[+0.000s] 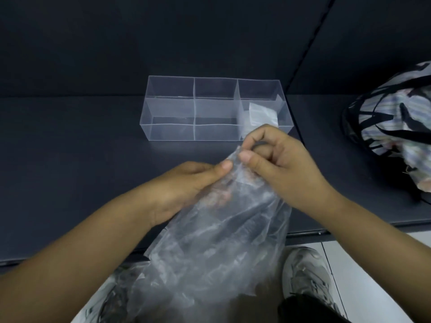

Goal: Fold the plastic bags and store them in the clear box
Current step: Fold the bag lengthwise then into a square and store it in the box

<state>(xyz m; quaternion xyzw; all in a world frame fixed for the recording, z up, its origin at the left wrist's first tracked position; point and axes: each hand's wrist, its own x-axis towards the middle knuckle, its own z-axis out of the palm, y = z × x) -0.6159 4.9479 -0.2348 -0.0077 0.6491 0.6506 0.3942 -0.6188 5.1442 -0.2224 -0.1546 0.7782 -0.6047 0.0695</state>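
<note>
Above the near edge of the dark surface [70, 159], the left hand [186, 180] and right hand [275, 159] pinch the top of a crinkled translucent plastic bag [221, 252] hanging past that edge. Toward the rear edge, the partitioned clear box [170, 108] holds a folded bag [262, 114] at its right end.

Striped bag [396, 127] with black straps on dark counter [70, 159], well right of right hand [275, 159]; grey sneakers [305, 273] below it.

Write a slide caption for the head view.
Left hand and right hand pinch the top of a bag; a folded bag lies in the right end of the box.
</note>
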